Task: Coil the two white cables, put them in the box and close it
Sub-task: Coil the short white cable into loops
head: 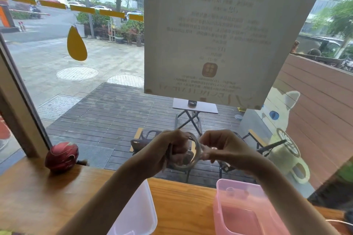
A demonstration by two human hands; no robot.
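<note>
Both my hands are raised above the wooden counter [181, 200], holding one white cable [196, 155] wound into a small loop. My left hand [168, 150] grips the coil from the left. My right hand [223, 149] pinches it from the right. The picture is blurred there, so the cable's ends cannot be made out. A pink translucent box [246, 210] stands open on the counter at the lower right, under my right forearm. Its white translucent lid [137, 213] lies flat at the lower middle. A thin white cable [338, 222] shows at the bottom right edge.
A red rounded ornament [62, 155] sits on the counter at the back left, against the window. A large paper notice [219, 30] hangs on the glass ahead. A dark object [348, 215] sits at the counter's far right edge.
</note>
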